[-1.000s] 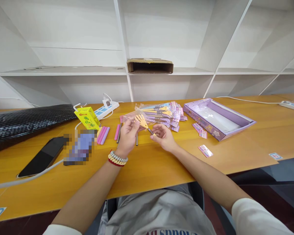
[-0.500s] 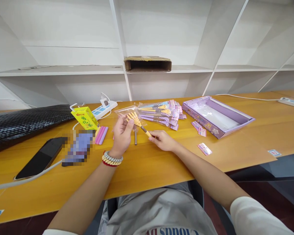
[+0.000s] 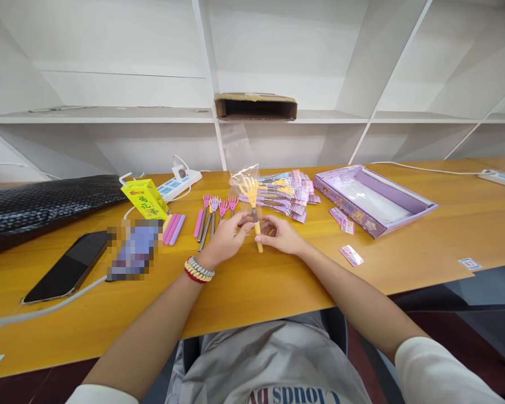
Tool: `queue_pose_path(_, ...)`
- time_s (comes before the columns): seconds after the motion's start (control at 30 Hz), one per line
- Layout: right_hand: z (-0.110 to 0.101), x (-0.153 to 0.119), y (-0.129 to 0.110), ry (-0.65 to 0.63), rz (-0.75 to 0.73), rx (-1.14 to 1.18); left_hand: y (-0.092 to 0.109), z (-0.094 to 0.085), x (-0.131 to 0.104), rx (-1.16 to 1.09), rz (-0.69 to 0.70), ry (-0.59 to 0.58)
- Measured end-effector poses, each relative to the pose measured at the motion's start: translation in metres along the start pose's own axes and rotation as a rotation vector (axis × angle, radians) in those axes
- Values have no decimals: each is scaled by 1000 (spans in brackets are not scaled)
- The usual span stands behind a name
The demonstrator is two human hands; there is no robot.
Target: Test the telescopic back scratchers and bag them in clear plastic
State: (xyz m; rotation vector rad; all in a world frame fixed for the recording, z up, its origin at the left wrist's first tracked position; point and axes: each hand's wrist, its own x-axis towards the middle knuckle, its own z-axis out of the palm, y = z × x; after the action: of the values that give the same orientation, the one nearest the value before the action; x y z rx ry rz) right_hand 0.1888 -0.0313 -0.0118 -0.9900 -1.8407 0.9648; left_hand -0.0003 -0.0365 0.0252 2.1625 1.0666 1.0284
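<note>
A yellow back scratcher (image 3: pixel 249 192) with a claw-like head stands upright, partly inside a clear plastic bag (image 3: pixel 240 163) whose upper end sticks up beyond the head. My left hand (image 3: pixel 228 234) is closed on the bag's lower edge and the scratcher's shaft. My right hand (image 3: pixel 284 235) pinches the yellow handle from the other side. Left of it lie several pink and purple back scratchers (image 3: pixel 214 205) with bare metal shafts, close by my left hand. Behind the held one is a pile of bagged back scratchers (image 3: pixel 292 191) with printed cards.
Pink and purple handle tubes (image 3: pixel 175 229) lie by a yellow drink carton (image 3: pixel 145 198) and a power strip (image 3: pixel 180 185). A phone (image 3: pixel 69 266) is at the left. On the right are a purple display box (image 3: pixel 374 202) and small cards (image 3: pixel 351 255). A cardboard box (image 3: pixel 256 106) sits on the shelf.
The back scratcher has turned from slanting to upright, and the bag now stretches up over its head. My left hand moved from the claw head down to the shaft, uncovering the loose scratchers.
</note>
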Motion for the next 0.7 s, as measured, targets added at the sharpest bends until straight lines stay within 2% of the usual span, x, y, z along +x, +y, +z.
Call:
queue_pose_path(0.07,-4,-1,0,22,-26,9,0,-3,0,45,24,-56)
queue_pose_path(0.13,-5,-2,-2,-17,-52,6,0,-5,0,64,44,-94)
queue_pose_path(0.23,-2,-3,-7,-89,-78,-30,1,-5,-1,18,59,-84)
queue_pose_path(0.4,3,-6,-12,23,-160,-197,4,-3,-3,21,130,-64)
queue_pose_path(0.47,2,-6,-12,4,-167,-256,6,-1,-3,64,145,-72)
queue_pose_path(0.53,1,-6,-10,-13,-185,-295,6,2,-4,76,139,-67)
queue_pose_path(0.7,-1,-6,-6,64,-238,-328,5,5,-3,-4,92,-21)
